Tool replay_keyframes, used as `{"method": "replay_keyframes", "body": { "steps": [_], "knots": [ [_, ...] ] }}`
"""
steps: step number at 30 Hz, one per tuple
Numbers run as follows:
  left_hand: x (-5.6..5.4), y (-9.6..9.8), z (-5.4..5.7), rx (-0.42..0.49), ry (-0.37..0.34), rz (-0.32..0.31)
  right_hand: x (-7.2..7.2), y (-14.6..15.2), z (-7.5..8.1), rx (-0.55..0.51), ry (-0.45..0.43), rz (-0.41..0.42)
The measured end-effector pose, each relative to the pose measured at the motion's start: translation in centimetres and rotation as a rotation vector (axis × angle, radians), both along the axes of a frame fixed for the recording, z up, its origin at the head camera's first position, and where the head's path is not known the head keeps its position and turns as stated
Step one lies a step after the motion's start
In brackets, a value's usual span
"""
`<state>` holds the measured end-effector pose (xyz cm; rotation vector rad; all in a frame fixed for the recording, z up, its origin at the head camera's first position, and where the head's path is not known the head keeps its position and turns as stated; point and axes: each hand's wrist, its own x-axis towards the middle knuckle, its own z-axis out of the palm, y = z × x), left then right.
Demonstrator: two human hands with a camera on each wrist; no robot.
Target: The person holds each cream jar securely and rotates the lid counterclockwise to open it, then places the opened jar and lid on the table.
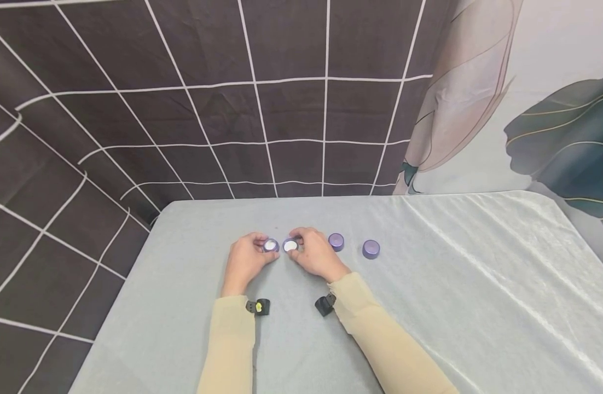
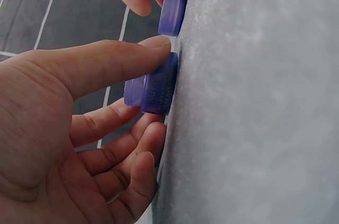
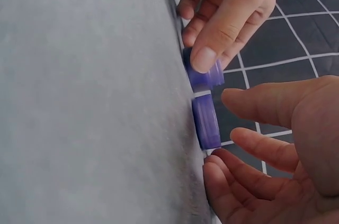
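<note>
Purple jar (image 1: 270, 246), pale on top, stands on the grey cloth-covered surface (image 1: 459, 317); left grip (image 1: 246, 257) pinches it, thumb against its side. Just beside it, purple cap (image 1: 290, 247), white inside, lies upturned; right grip (image 1: 315, 253) spreads around it, contact unclear to me. Two more purple pieces (image 1: 371, 249) sit rightward. Behind: dark gridded cloth (image 1: 291, 117), patterned curtain (image 1: 471, 109). Left wrist view alone shows the jar's lettering (image 2: 153, 94).

Left hand (image 1: 244, 260) pinches; right hand (image 1: 317, 255), just beside it, curves loosely; forearms (image 1: 385, 339) extend from the near side.
</note>
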<state>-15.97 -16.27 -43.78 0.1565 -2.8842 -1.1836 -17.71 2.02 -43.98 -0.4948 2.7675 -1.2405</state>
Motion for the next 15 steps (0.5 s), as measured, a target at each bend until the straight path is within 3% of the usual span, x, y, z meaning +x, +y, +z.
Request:
{"method": "replay_keyframes", "body": {
  "steps": [15],
  "knots": [
    [0.0,-0.2,0.7,0.006,0.026,0.04,0.3,1.2,1.7,-0.009,0.045,0.017]
  ]
}}
